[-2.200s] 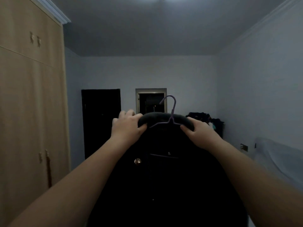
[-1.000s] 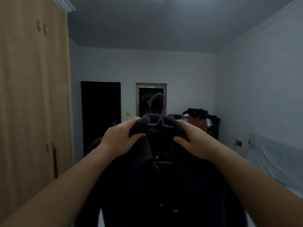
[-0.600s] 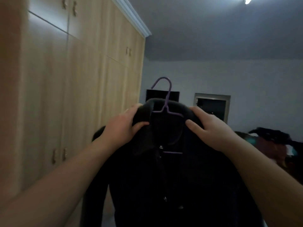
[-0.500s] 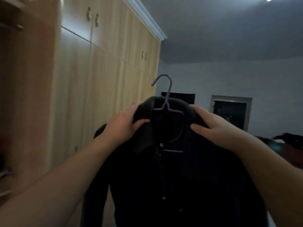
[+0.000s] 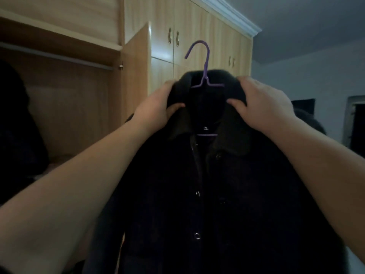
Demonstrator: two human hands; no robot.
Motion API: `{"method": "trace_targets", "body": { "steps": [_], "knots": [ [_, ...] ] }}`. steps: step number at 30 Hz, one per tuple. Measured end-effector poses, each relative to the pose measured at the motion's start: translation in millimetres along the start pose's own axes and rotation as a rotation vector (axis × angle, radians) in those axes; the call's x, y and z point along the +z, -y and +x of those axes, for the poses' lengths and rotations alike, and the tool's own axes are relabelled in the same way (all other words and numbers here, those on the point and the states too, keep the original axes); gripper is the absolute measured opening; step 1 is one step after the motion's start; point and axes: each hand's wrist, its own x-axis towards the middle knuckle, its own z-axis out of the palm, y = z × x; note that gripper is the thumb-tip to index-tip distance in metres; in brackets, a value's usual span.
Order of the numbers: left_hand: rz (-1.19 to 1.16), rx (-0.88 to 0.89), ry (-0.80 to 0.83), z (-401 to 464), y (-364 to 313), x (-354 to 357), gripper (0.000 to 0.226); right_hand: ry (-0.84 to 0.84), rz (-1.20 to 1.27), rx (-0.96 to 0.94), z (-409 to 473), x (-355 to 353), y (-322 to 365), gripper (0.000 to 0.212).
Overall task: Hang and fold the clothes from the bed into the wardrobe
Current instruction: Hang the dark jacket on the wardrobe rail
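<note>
Two bare arms reach up and hold a dark jacket (image 5: 227,184) in front of the person. The jacket hangs on a purple hanger (image 5: 204,76), and the hook sticks up above the collar. The left hand (image 5: 158,107) curls its fingers and thumb around the left side of the collar. The right hand (image 5: 262,105) grips the right side the same way, thumb pressed on the cloth. Behind the jacket stands a big wooden wardrobe (image 5: 197,36). One door (image 5: 136,76) is open on the left, and a rail (image 5: 59,56) runs across inside it.
</note>
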Motion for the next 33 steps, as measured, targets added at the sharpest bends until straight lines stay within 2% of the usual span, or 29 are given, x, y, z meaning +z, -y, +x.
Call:
{"method": "trace_targets", "body": {
  "steps": [9, 18, 25, 29, 33],
  "knots": [
    [0.242, -0.111, 0.081, -29.5, 102.7, -74.4, 0.064, 0.055, 0.196, -0.041, 37.2, 76.5, 102.3, 0.045],
    [0.269, -0.215, 0.13, -67.9, 255.3, -144.6, 0.058, 0.197, 0.192, -0.132, 108.2, 177.7, 241.9, 0.039],
    [0.316, -0.248, 0.064, -66.2, 379.0, -174.2, 0.062, 0.033, 0.121, -0.122, 160.8, 253.1, 336.6, 0.037],
    [0.38, -0.244, 0.026, -53.4, 446.2, -166.4, 0.067, 0.055, 0.111, -0.105, 195.0, 300.8, 366.0, 0.032],
    [0.534, -0.194, -0.103, -43.0, 510.0, -137.9, 0.065, 0.07, 0.14, -0.097, 234.8, 355.8, 376.9, 0.033]
  ]
}}
